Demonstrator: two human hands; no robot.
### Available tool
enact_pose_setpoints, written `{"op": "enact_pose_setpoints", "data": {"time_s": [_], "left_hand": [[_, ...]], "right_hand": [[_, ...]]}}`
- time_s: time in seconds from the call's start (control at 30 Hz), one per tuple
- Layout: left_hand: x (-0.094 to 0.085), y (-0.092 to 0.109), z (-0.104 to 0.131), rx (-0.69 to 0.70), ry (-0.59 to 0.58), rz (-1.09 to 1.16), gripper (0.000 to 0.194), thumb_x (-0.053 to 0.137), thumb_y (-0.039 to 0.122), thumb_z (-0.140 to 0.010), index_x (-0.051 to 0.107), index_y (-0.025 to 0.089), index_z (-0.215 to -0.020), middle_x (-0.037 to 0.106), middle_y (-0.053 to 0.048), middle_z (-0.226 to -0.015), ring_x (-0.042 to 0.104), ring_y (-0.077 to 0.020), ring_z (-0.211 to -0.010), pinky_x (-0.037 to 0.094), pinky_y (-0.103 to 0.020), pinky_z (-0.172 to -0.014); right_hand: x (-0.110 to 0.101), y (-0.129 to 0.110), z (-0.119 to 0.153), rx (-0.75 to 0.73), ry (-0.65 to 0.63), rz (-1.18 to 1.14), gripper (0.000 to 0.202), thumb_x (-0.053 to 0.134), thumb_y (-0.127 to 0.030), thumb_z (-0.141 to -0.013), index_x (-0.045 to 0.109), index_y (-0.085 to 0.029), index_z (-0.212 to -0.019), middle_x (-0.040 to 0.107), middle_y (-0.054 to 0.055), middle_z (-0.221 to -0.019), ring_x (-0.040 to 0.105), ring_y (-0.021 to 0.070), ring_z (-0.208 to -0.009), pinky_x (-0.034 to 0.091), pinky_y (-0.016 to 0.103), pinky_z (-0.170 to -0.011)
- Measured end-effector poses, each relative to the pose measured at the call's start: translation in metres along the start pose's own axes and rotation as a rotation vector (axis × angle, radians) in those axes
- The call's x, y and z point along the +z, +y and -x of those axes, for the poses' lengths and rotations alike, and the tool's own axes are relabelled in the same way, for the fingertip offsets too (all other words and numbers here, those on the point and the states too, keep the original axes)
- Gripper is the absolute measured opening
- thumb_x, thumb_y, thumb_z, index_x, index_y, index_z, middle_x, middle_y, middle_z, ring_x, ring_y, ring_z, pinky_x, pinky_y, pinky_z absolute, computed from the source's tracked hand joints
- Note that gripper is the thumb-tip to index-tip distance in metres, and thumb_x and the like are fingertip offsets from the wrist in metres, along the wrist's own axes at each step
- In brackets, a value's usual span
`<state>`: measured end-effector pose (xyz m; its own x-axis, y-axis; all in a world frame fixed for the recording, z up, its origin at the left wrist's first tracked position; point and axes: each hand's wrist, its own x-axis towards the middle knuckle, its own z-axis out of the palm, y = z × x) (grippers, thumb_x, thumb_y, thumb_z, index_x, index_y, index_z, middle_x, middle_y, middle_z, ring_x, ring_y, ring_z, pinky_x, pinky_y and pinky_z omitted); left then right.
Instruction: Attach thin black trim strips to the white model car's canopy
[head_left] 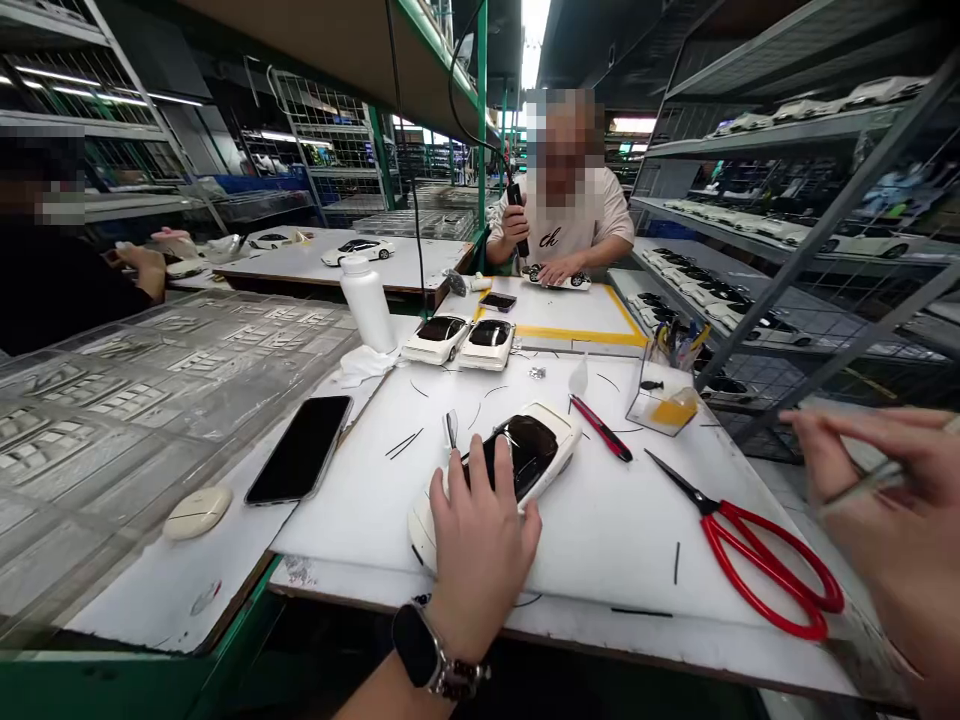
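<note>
Resting spread and only lightly curled, the left hand's [480,520] grip covers part of the white model car [541,445] mid-surface [600,550], while the right hand [885,530], blurred towards four o'clock, pinches a slim tool [862,485] in its closed grip. Around the car, red-handled scissors [712,505] lie near four o'clock, a phone [300,450] at nine and a red cutter [602,428] at two. Beyond, near twelve, sit two white cars [489,346], and farther off a co-worker [585,212] holds a black tool [517,212] above another car [574,281].
</note>
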<state>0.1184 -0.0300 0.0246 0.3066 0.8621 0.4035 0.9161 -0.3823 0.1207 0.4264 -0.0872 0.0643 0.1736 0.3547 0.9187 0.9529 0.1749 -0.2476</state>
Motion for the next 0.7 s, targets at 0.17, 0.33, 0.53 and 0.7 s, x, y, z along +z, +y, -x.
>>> {"op": "enact_pose_setpoints", "data": {"time_s": [0.17,0.33,0.53,0.7], "left_hand": [[-0.006,0.004,-0.023,0.019,-0.122,-0.020,0.063,0.054,0.038,-0.085,0.041,0.009,-0.139,0.052,-0.024,-0.133,0.046,-0.0411,-0.124,0.032,-0.060,-0.102],[-0.009,0.001,-0.049,0.078,-0.299,0.016,0.067,0.059,0.043,-0.079,0.042,0.010,-0.134,0.057,-0.023,-0.123,0.055,-0.0389,-0.110,0.037,-0.058,-0.096],[-0.006,-0.003,-0.059,0.181,-0.337,0.046,0.056,0.059,0.041,-0.076,0.048,0.011,-0.122,0.063,-0.017,-0.105,0.060,-0.0333,-0.100,0.029,-0.058,-0.104],[-0.010,-0.014,-0.066,0.293,-0.350,0.079,0.054,0.066,0.037,-0.069,0.053,0.012,-0.115,0.064,-0.014,-0.099,0.060,-0.0317,-0.099,0.030,-0.050,-0.108]], "right_hand": [[0.029,0.040,-0.035,-0.041,-0.073,0.284,0.013,0.064,-0.036,-0.084,0.063,-0.023,-0.086,0.064,0.008,-0.076,0.059,0.0264,-0.079,0.035,0.047,-0.085],[0.053,0.058,-0.045,-0.021,-0.080,0.313,0.017,0.058,-0.038,-0.087,0.062,-0.022,-0.086,0.065,0.009,-0.078,0.057,0.0252,-0.082,0.032,0.044,-0.080],[0.077,0.048,-0.038,-0.108,-0.130,0.254,0.025,0.061,-0.042,-0.084,0.064,-0.018,-0.086,0.062,0.007,-0.070,0.055,0.0231,-0.077,0.031,0.044,-0.079],[0.096,-0.017,-0.020,-0.350,-0.398,-0.043,0.014,0.060,-0.034,-0.084,0.059,-0.020,-0.087,0.071,0.006,-0.096,0.062,0.0224,-0.087,0.043,0.044,-0.083]]}}
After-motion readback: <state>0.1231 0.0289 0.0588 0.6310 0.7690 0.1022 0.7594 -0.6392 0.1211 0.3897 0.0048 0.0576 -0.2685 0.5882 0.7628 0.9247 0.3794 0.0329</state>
